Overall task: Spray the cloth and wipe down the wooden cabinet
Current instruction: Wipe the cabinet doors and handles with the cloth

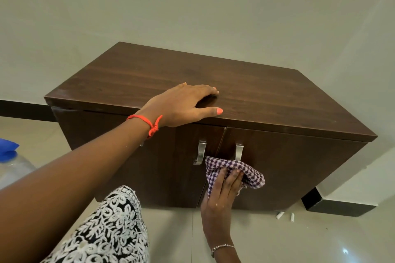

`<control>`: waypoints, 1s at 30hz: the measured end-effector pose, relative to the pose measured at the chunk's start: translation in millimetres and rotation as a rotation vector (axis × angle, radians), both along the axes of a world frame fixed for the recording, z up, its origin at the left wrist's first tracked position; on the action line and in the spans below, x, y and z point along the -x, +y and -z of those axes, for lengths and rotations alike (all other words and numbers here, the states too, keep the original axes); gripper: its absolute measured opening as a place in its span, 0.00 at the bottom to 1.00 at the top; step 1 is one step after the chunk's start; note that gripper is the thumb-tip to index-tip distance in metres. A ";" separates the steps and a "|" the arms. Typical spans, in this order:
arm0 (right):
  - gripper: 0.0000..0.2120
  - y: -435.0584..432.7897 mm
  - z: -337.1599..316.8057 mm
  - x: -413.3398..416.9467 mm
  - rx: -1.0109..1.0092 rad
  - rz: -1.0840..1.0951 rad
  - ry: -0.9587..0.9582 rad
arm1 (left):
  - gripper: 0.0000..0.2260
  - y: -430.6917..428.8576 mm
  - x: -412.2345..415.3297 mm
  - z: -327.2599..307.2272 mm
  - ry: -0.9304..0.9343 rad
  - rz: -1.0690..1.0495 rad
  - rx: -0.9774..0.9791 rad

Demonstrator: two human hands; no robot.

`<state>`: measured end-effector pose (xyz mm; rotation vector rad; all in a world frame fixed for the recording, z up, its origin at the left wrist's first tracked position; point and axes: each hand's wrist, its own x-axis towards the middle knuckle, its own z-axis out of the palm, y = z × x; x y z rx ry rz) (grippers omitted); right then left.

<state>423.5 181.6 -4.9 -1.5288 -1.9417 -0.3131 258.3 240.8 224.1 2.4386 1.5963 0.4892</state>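
Against the wall: dark wooden cabinet (pixel 224 92), doors shut.
L hand (pixel 183 104) lies open, flat on the top near front edge; R hand (pixel 222 190) presses checked cloth (pixel 235 174) to the right door, fingers gripping it, just below 2 metal handles (pixel 201 153).

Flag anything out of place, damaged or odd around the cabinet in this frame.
Two small white bits lie loose on the floor tiles by the cabinet's right front corner; what they are is unclear. The cabinet's top front left corner looks scuffed. Otherwise nothing stands out.
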 end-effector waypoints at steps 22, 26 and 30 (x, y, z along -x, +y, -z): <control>0.08 -2.0 -155.0 -2.5 1.282 -0.083 1.171 | 0.33 -3.9 -1.7 -7.2 0.010 0.024 0.066; 0.12 26.5 -215.6 -23.2 1.660 -0.126 1.038 | 0.36 -4.0 -2.8 -19.6 -0.105 0.025 0.221; 0.04 40.2 -292.8 -41.5 1.713 -0.272 0.933 | 0.31 -7.3 -22.9 -44.9 -0.307 -0.109 0.136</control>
